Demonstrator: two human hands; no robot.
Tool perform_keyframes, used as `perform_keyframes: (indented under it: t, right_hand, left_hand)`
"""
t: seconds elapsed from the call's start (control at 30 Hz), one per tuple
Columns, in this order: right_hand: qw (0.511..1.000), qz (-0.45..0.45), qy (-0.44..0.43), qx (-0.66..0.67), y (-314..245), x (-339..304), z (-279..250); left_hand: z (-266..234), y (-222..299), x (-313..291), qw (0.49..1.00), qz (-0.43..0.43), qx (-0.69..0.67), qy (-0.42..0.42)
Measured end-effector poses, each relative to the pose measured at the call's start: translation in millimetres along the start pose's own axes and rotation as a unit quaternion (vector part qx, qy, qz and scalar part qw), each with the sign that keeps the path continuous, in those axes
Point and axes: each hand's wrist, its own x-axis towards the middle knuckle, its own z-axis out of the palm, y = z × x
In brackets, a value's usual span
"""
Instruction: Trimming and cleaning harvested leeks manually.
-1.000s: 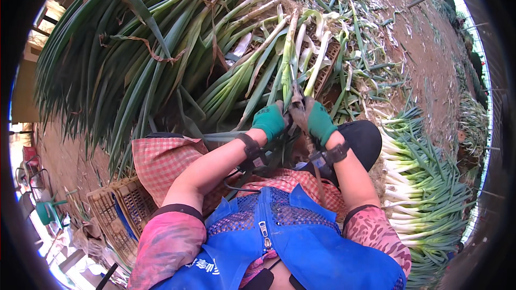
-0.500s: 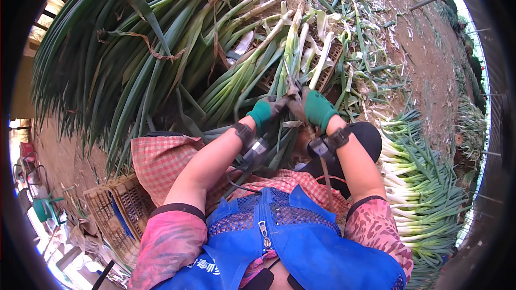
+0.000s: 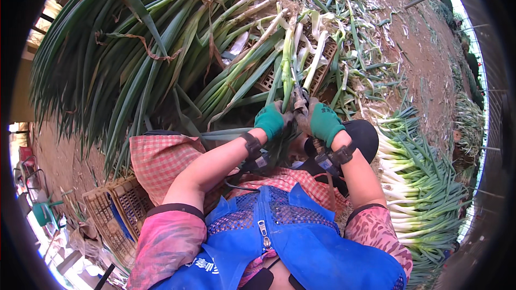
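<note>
In front of me my left hand [image 3: 274, 120], in a green glove with a dark palm, is closed round the green part of a long green onion [image 3: 287, 67]. Its white end points away from me. Close beside it, my right hand [image 3: 322, 121], gloved alike, grips a dark, narrow nozzle-like tool [image 3: 299, 94] whose tip lies against the stalk. The fingers partly hide this tool, so its full shape does not show. Just past the right hand rests a peeled white stalk [image 3: 317, 59], over a tan plastic crate [image 3: 327, 63].
A big heap of untrimmed green onions [image 3: 123, 64] lies at the left. Cleaned ones with white stems [image 3: 400, 182] are laid in a row at the right. Peeled scraps [image 3: 371, 48] litter the earth floor. Another slatted crate [image 3: 115, 215] stands at lower left.
My left hand has shifted slightly right and towards me, now on the green onion's leaves. My right hand has also come a little nearer and to the right, with the tool.
</note>
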Motion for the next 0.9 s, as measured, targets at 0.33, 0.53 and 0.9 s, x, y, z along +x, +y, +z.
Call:
perform_keyframes:
  t: [0.33,0.53,0.9]
  right_hand:
    - [1.000,-0.016,-0.024,-0.008,4,-8,-2]
    - [0.998,0.063,-0.012,-0.010,2,14,-10]
    - [0.997,-0.013,0.015,-0.080,16,109,-20]
  left_hand:
    - [5,-10,1,0.999,-0.003,-0.038,-0.022]
    - [17,-14,-5,0.998,0.031,-0.042,-0.021]
    - [15,1,-21,0.996,0.079,0.036,-0.012]
